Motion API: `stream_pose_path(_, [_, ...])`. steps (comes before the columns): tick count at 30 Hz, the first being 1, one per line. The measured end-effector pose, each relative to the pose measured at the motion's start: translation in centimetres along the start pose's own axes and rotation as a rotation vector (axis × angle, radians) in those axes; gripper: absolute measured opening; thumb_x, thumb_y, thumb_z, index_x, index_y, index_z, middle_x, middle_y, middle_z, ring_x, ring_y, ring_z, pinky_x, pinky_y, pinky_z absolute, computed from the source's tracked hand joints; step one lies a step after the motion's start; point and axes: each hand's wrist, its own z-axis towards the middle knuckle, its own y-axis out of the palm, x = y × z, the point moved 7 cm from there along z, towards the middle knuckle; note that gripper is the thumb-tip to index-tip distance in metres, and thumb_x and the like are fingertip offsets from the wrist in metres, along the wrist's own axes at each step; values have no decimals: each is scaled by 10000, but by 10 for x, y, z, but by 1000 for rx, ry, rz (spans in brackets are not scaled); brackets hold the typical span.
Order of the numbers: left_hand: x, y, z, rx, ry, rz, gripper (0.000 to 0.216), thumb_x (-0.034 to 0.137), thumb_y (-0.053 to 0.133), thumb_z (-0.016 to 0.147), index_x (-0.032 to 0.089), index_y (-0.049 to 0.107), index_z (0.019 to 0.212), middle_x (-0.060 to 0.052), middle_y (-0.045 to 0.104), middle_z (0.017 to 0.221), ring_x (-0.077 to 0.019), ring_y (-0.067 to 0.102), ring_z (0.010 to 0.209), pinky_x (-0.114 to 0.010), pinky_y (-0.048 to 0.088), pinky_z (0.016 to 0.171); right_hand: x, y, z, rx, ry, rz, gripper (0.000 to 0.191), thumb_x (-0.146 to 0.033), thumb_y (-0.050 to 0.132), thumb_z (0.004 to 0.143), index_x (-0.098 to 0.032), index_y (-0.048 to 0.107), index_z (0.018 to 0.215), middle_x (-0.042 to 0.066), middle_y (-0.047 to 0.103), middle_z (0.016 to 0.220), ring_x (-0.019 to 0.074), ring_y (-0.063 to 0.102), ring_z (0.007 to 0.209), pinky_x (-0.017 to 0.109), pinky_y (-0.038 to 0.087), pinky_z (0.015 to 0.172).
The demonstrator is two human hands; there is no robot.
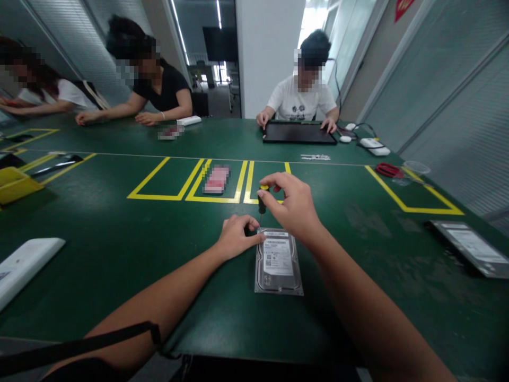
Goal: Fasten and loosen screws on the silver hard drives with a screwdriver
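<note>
A hard drive with a white label lies flat on the green table in front of me. My right hand grips a screwdriver by its black handle with a yellow top, fingers near the cap. The screwdriver stands nearly upright, its thin shaft pointing down at the drive's far left corner. Close to that tip, my left hand is closed on the same corner, thumb over the label's edge and fingers curled at the side. The exact contact of the tip is too small to make out.
A second hard drive lies at the right. A white device and a yellow bin are at the left. Beyond the yellow tape outlines, a person in white holds a dark panel. Red cable lies far right.
</note>
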Motion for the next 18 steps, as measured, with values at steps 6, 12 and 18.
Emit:
stream_pose_path(6, [0, 0, 0, 0, 2, 0, 365, 527, 726, 744, 244, 657, 964, 18, 695, 909, -235, 574, 934, -374, 357, 834, -1, 0, 0, -19, 19, -4, 107, -173, 605, 855, -173, 676, 935, 15, 673, 916, 157, 580, 827, 297, 407, 751])
stream_pose_path(12, [0, 0, 0, -1, 1, 12, 372, 535, 715, 749, 240, 652, 967, 6, 699, 920, -246, 578, 945, -381, 362, 850, -2, 1, 1, -35, 20, -9, 58, -246, 659, 877, -189, 664, 886, 13, 656, 889, 158, 568, 834, 295, 408, 771])
stream_pose_path(18, [0, 0, 0, -4, -4, 8, 363, 523, 723, 747, 237, 649, 958, 12, 693, 919, -239, 574, 947, -375, 355, 848, 2, 2, 0, -47, 56, -15, 131, -171, 622, 844, -189, 687, 957, 7, 687, 928, 165, 596, 857, 304, 411, 793])
